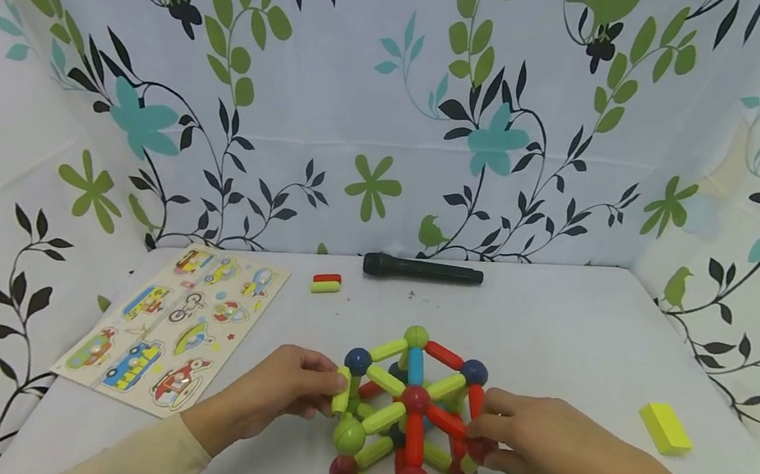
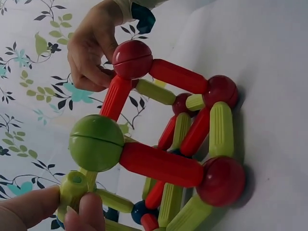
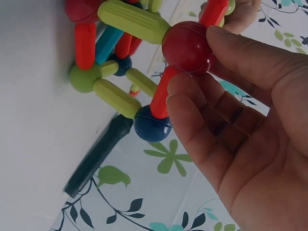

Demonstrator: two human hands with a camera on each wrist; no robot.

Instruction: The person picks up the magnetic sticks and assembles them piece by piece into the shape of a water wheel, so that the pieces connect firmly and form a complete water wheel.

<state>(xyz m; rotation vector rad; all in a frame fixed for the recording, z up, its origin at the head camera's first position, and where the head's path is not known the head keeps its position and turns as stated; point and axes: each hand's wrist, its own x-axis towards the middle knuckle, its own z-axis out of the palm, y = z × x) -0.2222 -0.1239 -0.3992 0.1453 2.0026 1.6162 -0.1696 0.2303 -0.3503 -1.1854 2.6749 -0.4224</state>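
A magnetic ball-and-stick structure of red, blue and green balls with red, blue and yellow-green sticks stands on the table. At its left side my left hand pinches a yellow-green stick between thumb and fingers. The stick's end faces the left wrist camera, close by a green ball. My right hand grips a red ball at the structure's right side, thumb on one side and fingers on the other. Red sticks and a yellow-green stick join that ball.
Behind the structure lies a black microphone-shaped object. A small red and yellow-green pair of sticks is left of it. A picture puzzle board lies at the left, and a yellow block at the right. A patterned curtain hangs behind the table.
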